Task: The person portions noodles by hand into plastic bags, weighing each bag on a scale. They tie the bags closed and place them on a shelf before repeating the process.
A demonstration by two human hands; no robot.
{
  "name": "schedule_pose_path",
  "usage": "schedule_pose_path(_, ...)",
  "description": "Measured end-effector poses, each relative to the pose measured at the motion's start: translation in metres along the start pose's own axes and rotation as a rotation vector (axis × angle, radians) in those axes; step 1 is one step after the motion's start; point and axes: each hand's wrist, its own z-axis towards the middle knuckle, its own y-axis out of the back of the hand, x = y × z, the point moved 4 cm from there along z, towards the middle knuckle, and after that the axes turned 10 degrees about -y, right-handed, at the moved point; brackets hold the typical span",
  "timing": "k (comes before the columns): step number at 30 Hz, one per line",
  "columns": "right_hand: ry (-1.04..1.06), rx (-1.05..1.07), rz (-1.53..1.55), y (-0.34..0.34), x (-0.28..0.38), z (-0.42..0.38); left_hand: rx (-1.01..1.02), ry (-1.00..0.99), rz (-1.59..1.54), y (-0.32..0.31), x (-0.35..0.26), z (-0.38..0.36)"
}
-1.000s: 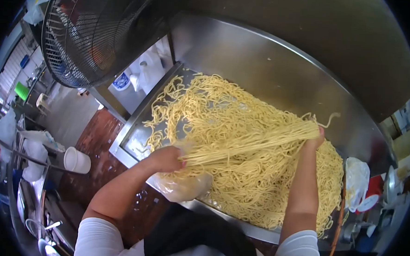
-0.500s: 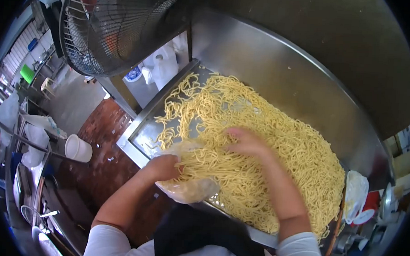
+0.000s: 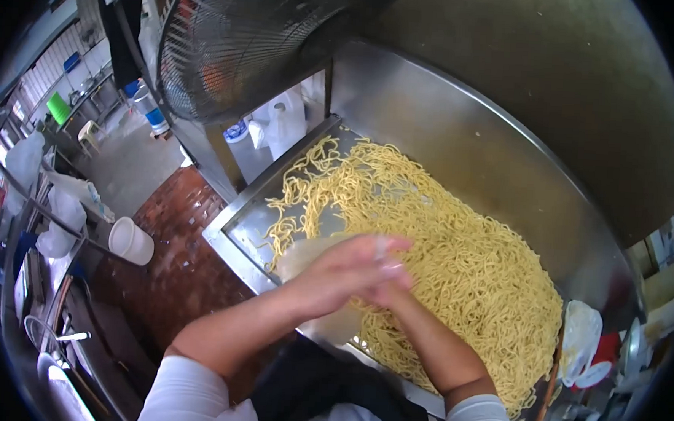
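My left hand (image 3: 339, 279) reaches across the tray's front left part, its blurred fingers stretched to the right. It overlaps my right hand (image 3: 388, 288), whose fingers are mostly hidden and smeared by motion. Beneath and beside the left hand is a pale, translucent plastic bag (image 3: 333, 326), also blurred; its contents cannot be made out. A wide spread of yellow noodles (image 3: 470, 286) covers much of the metal tray (image 3: 237, 219), with looser strands toward its left end.
A wire-guarded fan (image 3: 239, 49) hangs at the upper left. The tray's high metal back wall (image 3: 463, 129) runs along the far side. A white bucket (image 3: 131, 242) stands to the left, and a plastic bag (image 3: 580, 341) lies at the right.
My right hand has moved down and left from over the noodles to meet my left hand. The left hand has moved right, its fingers now stretched out. The view has shifted slightly.
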Motion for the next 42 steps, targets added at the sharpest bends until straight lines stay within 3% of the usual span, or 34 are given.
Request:
schedule_pose_path(1,0.048,0.068,0.777,-0.018,-0.001,0.020,0.042,-0.038,-0.067,-0.009,-0.014,0.011)
schedule_pose_path(2,0.029,0.119,1.053,-0.033,-0.004,0.031,0.090,-0.074,-0.134,-0.016,-0.023,0.017)
schedule_pose_path(6,-0.204,0.155,1.215,-0.100,-0.067,0.047,0.110,-0.097,-0.226,-0.005,-0.024,0.016)
schedule_pose_path(8,-0.282,0.148,1.214,-0.126,-0.099,0.041,-0.072,0.002,0.044,0.031,0.037,0.015)
schedule_pose_path(10,-0.339,0.135,1.170,-0.142,-0.122,0.033,0.295,0.112,1.029,0.053,0.118,0.013)
schedule_pose_path(12,-0.366,0.128,1.034,-0.143,-0.123,0.022,0.341,0.126,1.501,0.043,0.174,0.001)
schedule_pose_path(13,-0.366,0.121,0.879,-0.137,-0.118,0.015,0.346,0.121,1.488,0.041,0.188,0.014)
schedule_pose_path(15,-0.302,0.071,0.322,-0.117,-0.099,0.009,0.543,0.703,1.280,0.049,0.221,0.034)
schedule_pose_path(16,-0.219,0.022,-0.128,-0.106,-0.082,0.008,0.549,0.688,1.286,0.052,0.228,0.042)
schedule_pose_path(17,-0.144,-0.043,-0.526,-0.096,-0.064,0.005,0.381,0.546,1.289,0.057,0.230,0.050)
schedule_pose_path(18,-0.079,-0.098,-0.785,-0.083,-0.047,-0.002,0.213,0.407,1.280,0.061,0.226,0.055)
schedule_pose_path(19,0.000,-0.144,-0.924,-0.072,-0.032,-0.011,0.216,0.399,1.282,0.058,0.217,0.055)
schedule_pose_path(21,0.209,-0.135,-0.777,-0.037,-0.009,-0.047,-0.122,0.230,0.489,0.052,0.181,0.058)
schedule_pose_path(23,-0.310,-0.114,0.014,0.000,0.027,-0.099,-0.105,0.186,0.326,0.051,0.175,0.057)
schedule_pose_path(25,0.062,-0.729,-0.323,0.040,0.047,-0.138,-0.112,0.079,0.033,0.037,0.156,0.054)
schedule_pose_path(26,0.057,-0.735,-0.331,0.044,0.047,-0.139,-0.104,0.076,0.025,0.029,0.146,0.050)
schedule_pose_path(28,0.116,-0.987,-0.649,0.054,0.051,-0.135,-0.097,0.224,-0.269,0.013,0.132,0.047)
schedule_pose_path(30,0.216,-1.022,-0.694,0.068,0.019,-0.109,-0.014,0.235,-0.283,-0.006,0.120,0.041)
schedule_pose_path(32,0.145,-0.866,0.220,0.103,-0.048,-0.080,0.147,0.204,-0.162,-0.025,0.110,0.036)
schedule_pose_path(34,0.192,-0.991,0.674,0.131,-0.040,-0.072,0.136,0.224,-0.105,-0.035,0.105,0.033)
schedule_pose_path(36,0.203,-1.232,0.565,0.178,-0.035,-0.070,0.169,0.209,-0.051,-0.037,0.100,0.033)
schedule_pose_path(42,0.361,-1.596,0.565,0.245,0.026,-0.121,0.192,0.193,0.245,-0.007,0.085,0.043)
